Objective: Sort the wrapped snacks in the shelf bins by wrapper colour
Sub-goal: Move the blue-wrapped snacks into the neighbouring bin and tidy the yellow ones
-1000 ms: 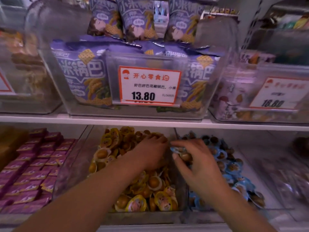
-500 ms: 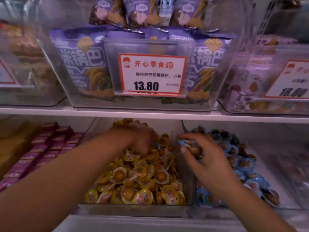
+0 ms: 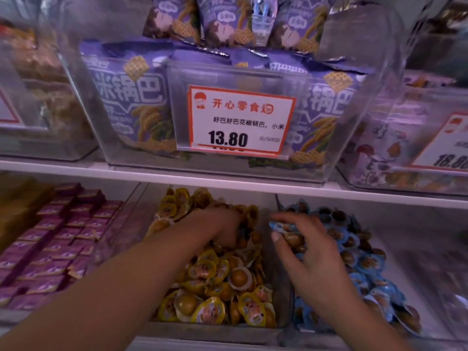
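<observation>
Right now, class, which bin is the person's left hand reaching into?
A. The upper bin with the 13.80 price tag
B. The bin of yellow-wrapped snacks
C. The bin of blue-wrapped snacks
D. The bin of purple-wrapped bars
B: the left hand is down among the yellow-wrapped snacks, while the right hand holds a blue-wrapped snack.

L hand (image 3: 222, 228) fingertips are buried in yellow-wrapped snacks (image 3: 215, 279); the bins at 3 and 9 o'clock are blurred, contents unreadable.

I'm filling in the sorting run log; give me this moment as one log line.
left hand: reaching into yellow-wrapped snacks, grip hidden | right hand: pinching blue-wrapped snack over blue-wrapped snacks bin | step: sorting underway
</observation>
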Demonstrator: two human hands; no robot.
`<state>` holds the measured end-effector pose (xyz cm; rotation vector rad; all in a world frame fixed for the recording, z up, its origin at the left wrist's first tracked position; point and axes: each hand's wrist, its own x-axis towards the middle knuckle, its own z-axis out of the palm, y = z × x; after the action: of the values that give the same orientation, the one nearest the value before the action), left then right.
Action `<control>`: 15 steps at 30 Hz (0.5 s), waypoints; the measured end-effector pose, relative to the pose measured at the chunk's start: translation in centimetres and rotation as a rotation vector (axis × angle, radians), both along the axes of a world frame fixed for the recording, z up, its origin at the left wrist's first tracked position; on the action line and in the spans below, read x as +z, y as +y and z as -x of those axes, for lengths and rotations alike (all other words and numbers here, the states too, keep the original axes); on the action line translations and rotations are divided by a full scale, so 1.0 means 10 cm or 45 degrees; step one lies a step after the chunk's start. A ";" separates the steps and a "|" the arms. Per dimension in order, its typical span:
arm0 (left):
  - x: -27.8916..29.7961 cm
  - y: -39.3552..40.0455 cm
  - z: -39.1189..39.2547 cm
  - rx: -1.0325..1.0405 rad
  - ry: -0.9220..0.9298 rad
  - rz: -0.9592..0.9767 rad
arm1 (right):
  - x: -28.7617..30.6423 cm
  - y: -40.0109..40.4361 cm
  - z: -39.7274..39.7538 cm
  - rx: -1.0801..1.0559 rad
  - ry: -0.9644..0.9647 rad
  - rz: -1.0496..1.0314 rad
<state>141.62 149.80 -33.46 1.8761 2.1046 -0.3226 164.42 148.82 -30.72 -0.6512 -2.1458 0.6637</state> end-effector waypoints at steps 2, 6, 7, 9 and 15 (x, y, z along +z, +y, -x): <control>-0.03 -0.05 0.02 -0.020 0.032 -0.100 | 0.00 0.00 -0.01 0.010 -0.003 -0.007; -0.07 -0.16 0.02 0.029 -0.038 -0.381 | 0.02 -0.01 -0.01 0.018 -0.032 -0.023; -0.04 -0.21 0.03 0.068 -0.132 -0.443 | 0.03 -0.02 -0.02 0.023 -0.034 -0.033; 0.07 -0.31 0.04 0.185 -0.374 -0.613 | 0.05 -0.03 -0.01 0.030 -0.035 -0.053; 0.44 -0.92 -0.05 0.628 -0.988 -1.060 | 0.16 -0.12 0.03 -0.069 -0.070 -0.147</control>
<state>142.16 140.57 -29.02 1.3202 2.1032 1.3343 164.09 147.64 -29.07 -0.6696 -2.1908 0.4940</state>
